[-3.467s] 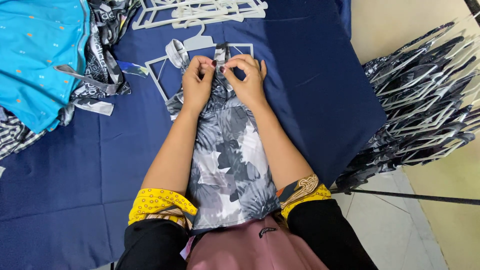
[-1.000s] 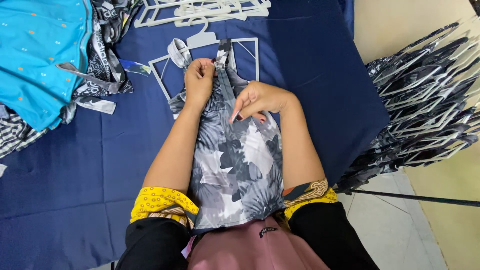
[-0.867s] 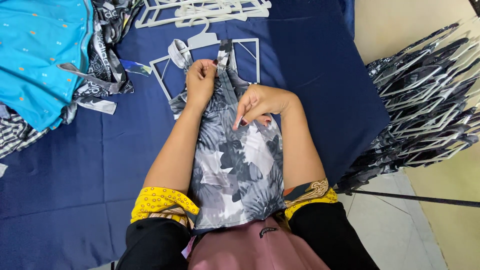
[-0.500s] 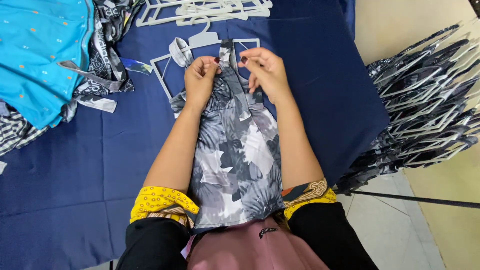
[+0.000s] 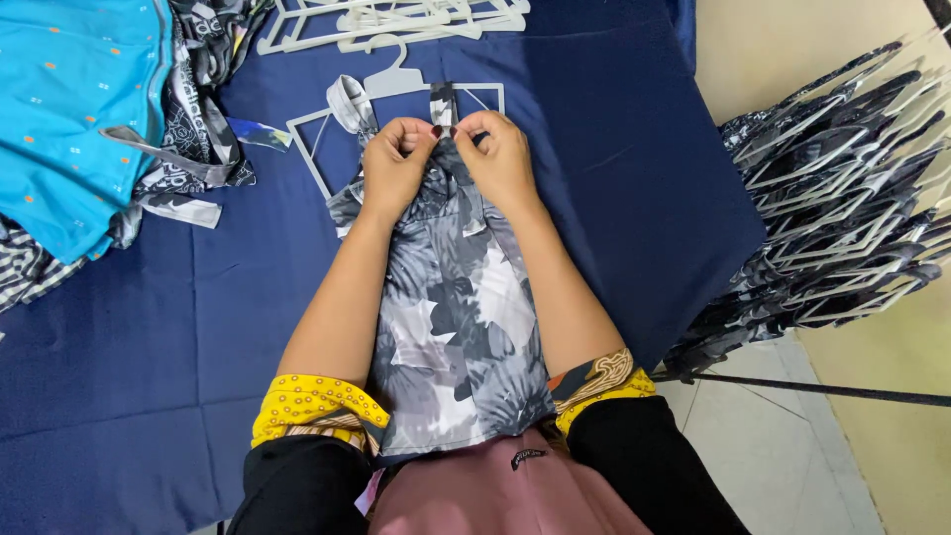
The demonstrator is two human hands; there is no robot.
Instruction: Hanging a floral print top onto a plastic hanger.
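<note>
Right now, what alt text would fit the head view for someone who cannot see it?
Both hands, left and right, pinch a strap of a grey leaf-print garment over a white hanger on a blue cloth. Turquoise fabric lies left; hung garments right.

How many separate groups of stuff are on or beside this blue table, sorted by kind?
Garments under the hands: 1, the grey leaf-print garment, pinched by the left hand and right hand.
Single hangers beneath it: 1, the white hanger.
Loose hanger piles: 1, the white hanger pile.
Heaps of clothes: 1, the turquoise and patterned heap.
Racks of hung garments: 1, the rack.
Total: 5.
</note>
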